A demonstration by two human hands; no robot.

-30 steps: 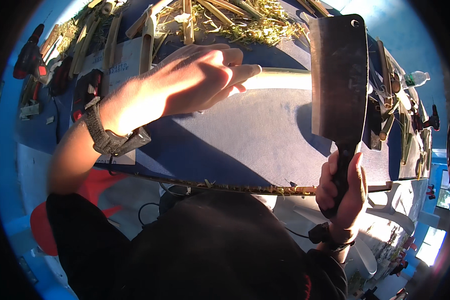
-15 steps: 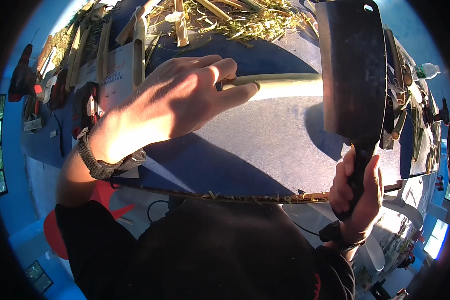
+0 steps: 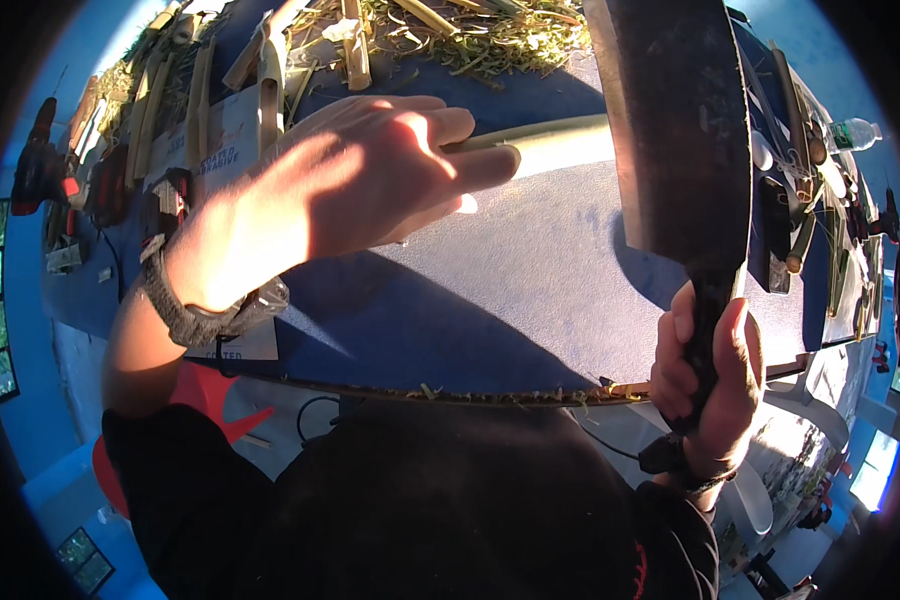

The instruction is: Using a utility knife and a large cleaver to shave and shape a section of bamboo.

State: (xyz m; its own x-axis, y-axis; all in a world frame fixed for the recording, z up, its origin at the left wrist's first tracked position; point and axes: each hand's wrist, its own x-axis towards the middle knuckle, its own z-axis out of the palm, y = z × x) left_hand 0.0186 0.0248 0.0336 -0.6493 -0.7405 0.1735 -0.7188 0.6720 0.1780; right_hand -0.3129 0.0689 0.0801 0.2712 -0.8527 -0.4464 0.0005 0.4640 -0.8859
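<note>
My left hand [image 3: 375, 175] is closed around the near end of a pale bamboo piece [image 3: 562, 146], pressing it at the blue tabletop. Its fingertips lie along the bamboo, and the palm hides the left part of it. In my right hand [image 3: 708, 375] I grip the black handle of a broad, dark cleaver [image 3: 678, 125]. The blade stands upright in view, its edge toward the left, and covers the bamboo's right end. Whether the edge touches the bamboo I cannot tell.
Green-yellow shavings [image 3: 515, 45] heap at the table's far side. Split bamboo lengths [image 3: 270, 95] and a cordless drill [image 3: 38, 160] lie at the left. More bamboo sticks [image 3: 802, 245] and a clear plastic bottle [image 3: 854, 134] are at the right. A red chair [image 3: 202, 392] stands below the table edge.
The cleaver has shifted left and slightly up. The bamboo's right end now tilts a little farther away from me, and my left hand has turned slightly with it.
</note>
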